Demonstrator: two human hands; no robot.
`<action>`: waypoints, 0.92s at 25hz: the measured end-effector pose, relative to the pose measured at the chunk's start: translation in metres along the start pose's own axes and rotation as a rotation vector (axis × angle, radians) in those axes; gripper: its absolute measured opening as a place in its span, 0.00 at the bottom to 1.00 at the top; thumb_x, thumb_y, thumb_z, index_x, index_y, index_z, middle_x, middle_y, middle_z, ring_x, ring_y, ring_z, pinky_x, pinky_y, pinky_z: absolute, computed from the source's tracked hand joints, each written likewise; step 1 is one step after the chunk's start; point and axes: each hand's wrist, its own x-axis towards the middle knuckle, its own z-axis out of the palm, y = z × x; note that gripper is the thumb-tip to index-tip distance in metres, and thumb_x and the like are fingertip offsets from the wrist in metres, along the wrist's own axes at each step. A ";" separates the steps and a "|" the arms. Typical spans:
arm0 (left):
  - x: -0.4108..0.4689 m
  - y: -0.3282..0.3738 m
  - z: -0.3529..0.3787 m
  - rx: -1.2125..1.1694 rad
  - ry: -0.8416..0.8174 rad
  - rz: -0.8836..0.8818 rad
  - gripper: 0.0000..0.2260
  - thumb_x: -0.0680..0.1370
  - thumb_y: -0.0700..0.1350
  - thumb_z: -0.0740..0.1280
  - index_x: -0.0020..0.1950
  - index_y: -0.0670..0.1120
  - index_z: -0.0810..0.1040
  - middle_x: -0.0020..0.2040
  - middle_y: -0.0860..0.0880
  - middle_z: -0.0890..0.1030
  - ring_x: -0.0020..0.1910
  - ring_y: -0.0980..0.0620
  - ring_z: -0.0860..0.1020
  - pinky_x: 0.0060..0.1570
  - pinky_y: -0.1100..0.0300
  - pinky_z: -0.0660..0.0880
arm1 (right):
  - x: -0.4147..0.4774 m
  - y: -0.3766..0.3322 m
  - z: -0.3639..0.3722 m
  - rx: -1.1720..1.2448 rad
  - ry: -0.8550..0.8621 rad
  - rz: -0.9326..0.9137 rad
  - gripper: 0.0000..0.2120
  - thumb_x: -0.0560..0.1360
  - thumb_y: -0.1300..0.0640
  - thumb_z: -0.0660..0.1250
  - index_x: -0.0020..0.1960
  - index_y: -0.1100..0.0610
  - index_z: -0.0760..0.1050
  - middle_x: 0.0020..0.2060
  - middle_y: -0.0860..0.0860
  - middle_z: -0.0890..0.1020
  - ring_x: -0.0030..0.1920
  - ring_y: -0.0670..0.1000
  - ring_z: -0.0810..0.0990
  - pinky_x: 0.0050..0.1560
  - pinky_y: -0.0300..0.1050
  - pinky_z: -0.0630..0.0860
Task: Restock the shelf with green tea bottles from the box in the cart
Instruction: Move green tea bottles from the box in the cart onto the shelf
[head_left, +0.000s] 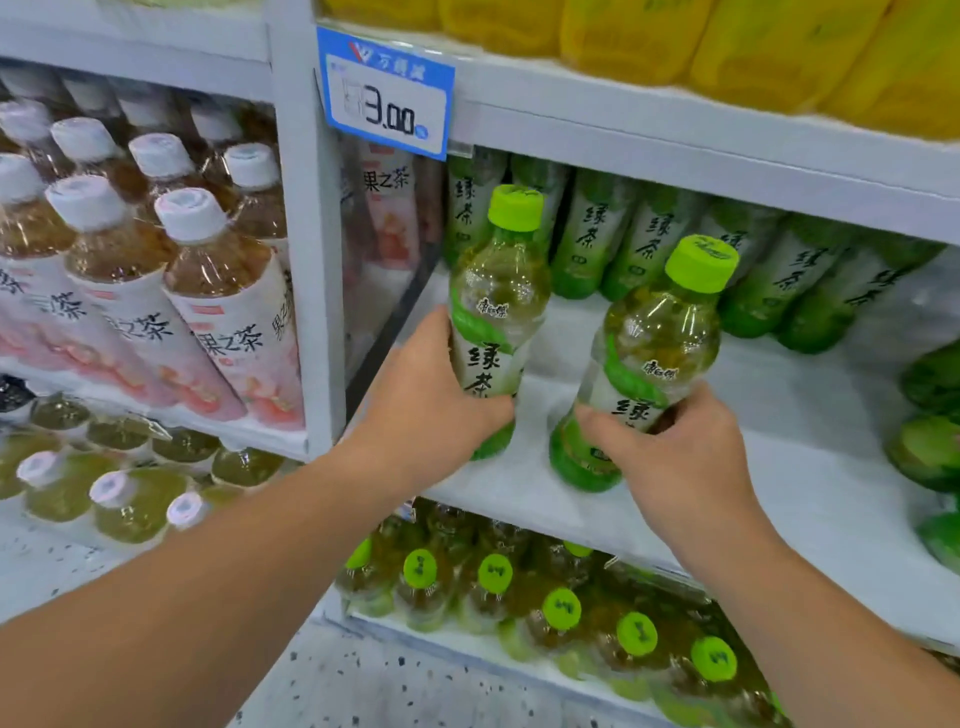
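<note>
Green tea bottles (496, 322) at the near shelf (805, 467) edge, one per hand.
My left hand (431, 410) and right hand (675, 457) each curl round a bottle's lower body, keeping caps up, probably to seat them before the far row (649, 244).

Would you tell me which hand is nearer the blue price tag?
Left. The left hand is below the price tag; the right hand lies lower and farther right.
</note>
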 end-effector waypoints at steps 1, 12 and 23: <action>0.005 -0.003 0.001 -0.036 0.006 0.002 0.24 0.67 0.43 0.79 0.57 0.58 0.73 0.47 0.59 0.82 0.44 0.66 0.80 0.42 0.70 0.76 | 0.003 0.002 0.005 0.010 0.009 -0.007 0.17 0.67 0.54 0.80 0.51 0.46 0.77 0.43 0.40 0.83 0.41 0.35 0.81 0.39 0.33 0.75; 0.004 -0.038 0.001 -0.075 -0.034 0.057 0.27 0.68 0.45 0.81 0.62 0.59 0.75 0.57 0.61 0.74 0.54 0.72 0.74 0.49 0.80 0.69 | -0.007 0.030 0.012 -0.092 -0.095 0.013 0.24 0.69 0.52 0.79 0.57 0.38 0.70 0.54 0.34 0.78 0.53 0.33 0.76 0.53 0.32 0.70; 0.087 -0.067 0.016 0.034 0.145 0.043 0.22 0.71 0.49 0.79 0.62 0.53 0.76 0.56 0.55 0.82 0.55 0.56 0.80 0.58 0.51 0.79 | 0.076 0.039 0.059 -0.147 -0.039 -0.148 0.15 0.71 0.51 0.77 0.55 0.50 0.78 0.45 0.39 0.83 0.47 0.35 0.81 0.47 0.29 0.76</action>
